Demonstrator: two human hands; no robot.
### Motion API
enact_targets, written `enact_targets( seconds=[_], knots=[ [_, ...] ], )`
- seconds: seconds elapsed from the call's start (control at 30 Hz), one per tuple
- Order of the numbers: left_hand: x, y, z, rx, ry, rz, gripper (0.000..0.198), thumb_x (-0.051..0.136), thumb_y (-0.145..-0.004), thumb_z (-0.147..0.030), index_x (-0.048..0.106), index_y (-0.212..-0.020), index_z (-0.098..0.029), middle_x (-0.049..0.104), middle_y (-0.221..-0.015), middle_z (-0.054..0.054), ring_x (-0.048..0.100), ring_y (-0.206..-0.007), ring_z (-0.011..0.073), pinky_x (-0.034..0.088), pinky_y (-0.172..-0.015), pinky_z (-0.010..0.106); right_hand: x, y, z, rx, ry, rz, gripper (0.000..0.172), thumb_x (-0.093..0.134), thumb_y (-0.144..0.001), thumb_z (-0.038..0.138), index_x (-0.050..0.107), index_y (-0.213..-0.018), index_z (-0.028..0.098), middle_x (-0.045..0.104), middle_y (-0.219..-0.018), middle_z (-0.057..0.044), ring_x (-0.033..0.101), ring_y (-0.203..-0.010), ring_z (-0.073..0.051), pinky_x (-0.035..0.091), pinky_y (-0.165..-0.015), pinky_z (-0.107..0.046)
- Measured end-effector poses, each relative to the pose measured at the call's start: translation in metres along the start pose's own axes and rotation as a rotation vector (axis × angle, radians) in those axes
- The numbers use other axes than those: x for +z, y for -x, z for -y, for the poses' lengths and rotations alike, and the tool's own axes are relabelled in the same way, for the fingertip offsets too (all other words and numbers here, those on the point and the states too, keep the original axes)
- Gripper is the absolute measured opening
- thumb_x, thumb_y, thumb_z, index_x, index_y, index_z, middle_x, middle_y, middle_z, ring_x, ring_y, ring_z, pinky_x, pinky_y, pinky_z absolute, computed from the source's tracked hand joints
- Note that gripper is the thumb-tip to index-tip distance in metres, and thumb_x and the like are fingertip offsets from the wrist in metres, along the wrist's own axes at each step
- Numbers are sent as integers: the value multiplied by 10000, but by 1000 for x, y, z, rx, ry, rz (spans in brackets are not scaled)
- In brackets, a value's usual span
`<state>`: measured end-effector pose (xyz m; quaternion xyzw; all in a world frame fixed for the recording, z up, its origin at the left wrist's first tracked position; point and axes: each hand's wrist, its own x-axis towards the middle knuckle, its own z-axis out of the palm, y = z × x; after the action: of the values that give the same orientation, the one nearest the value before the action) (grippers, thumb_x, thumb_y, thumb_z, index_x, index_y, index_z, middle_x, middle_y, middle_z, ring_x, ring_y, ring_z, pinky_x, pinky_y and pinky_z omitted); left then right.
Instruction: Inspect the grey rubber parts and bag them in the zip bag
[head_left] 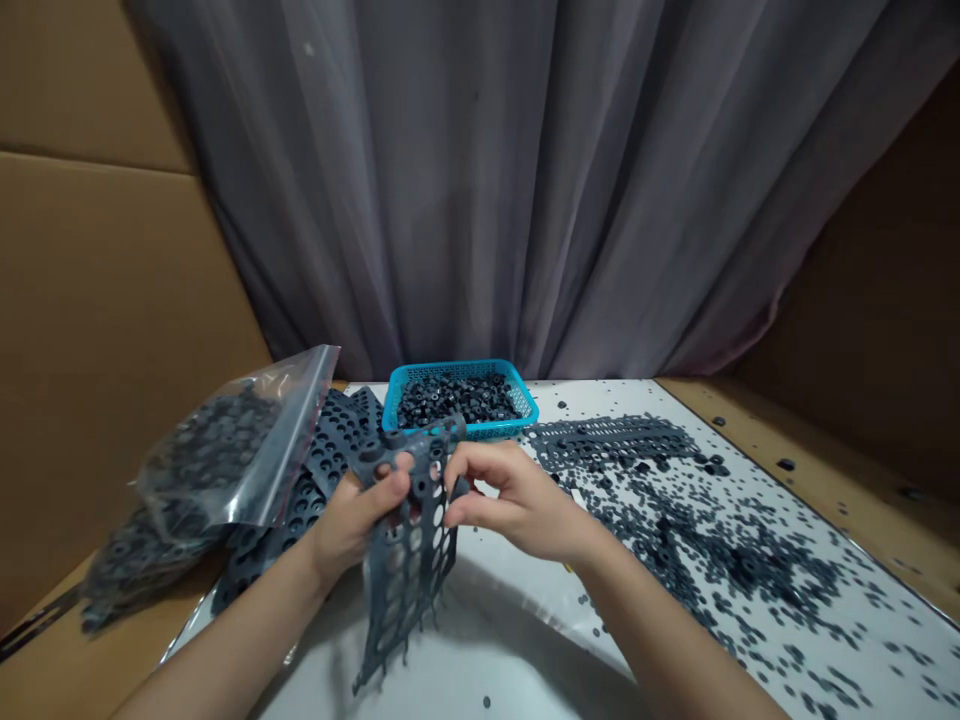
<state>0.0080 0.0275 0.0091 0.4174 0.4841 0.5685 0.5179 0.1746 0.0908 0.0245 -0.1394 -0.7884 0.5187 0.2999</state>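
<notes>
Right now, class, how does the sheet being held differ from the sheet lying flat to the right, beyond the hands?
The held sheet hangs steeply from the left grip; the lying sheet rests flat on the white table. The right grip is at the held sheet's edge; neither hand touches the lying sheet. Both are dark grey and full of holes.

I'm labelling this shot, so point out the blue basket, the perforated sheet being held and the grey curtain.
Blue basket (495, 430): head view, front wall.
Held perforated sheet (405, 575): head view, hanging lower part.
Grey curtain (480, 190): head view, middle folds.
</notes>
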Motion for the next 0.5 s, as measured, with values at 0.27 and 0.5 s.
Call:
enact_targets(
  seconds=[0.27, 0.5],
  knots=[
    [4, -1, -14, -7, 199, -281, 369, 733, -499, -461, 503, -548, -176, 451, -410, -58, 406, -372, 71, 306, -378, 185, -2, -2, -13, -24, -503, -63, 352, 800, -499, 408, 590, -664, 179, 522, -599, 38, 418, -534, -67, 328, -493, -217],
    [6, -2, -15, -79, 187, -301, 367, 712, -486, -459, 470, -526, -184, 393, -363, -72, 402, -353, 72, 270, -340, 174, 0, -6, -22, -81, -704, -128, 447, 734, -499, 571, 540, -623, 188, 403, -408, 98, 330, -366, -42, 253, -416, -220]
  ],
)
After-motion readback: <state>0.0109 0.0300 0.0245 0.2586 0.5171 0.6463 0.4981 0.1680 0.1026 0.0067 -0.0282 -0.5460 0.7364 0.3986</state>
